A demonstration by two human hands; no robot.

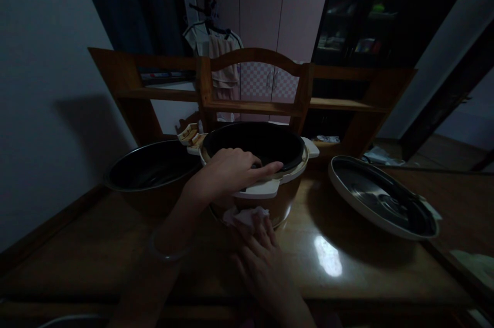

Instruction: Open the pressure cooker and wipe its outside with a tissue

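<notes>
A rice cooker body point(287, 199) with a pale rim and side handles stands on the wooden table, its dark inside facing up. My left hand point(235, 168) is hooked over its near rim, thumb along the edge and fingertips hidden inside. Lower down, my right hand point(258, 251) presses a crumpled white tissue point(245, 216) against the cooker's outer wall, fingers laid over it. A black inner pot point(154, 171) sits to the left, partly behind my left arm. To the right lies the detached lid point(382, 199), tilted, with its metal underside showing.
A wooden shelf frame point(254, 107) rises along the table's back edge. The wall point(50, 112) borders the left side. Clothes point(224, 60) hang on a rack behind, near pink cabinet doors point(262, 9). Light reflects off the glossy tabletop point(309, 276).
</notes>
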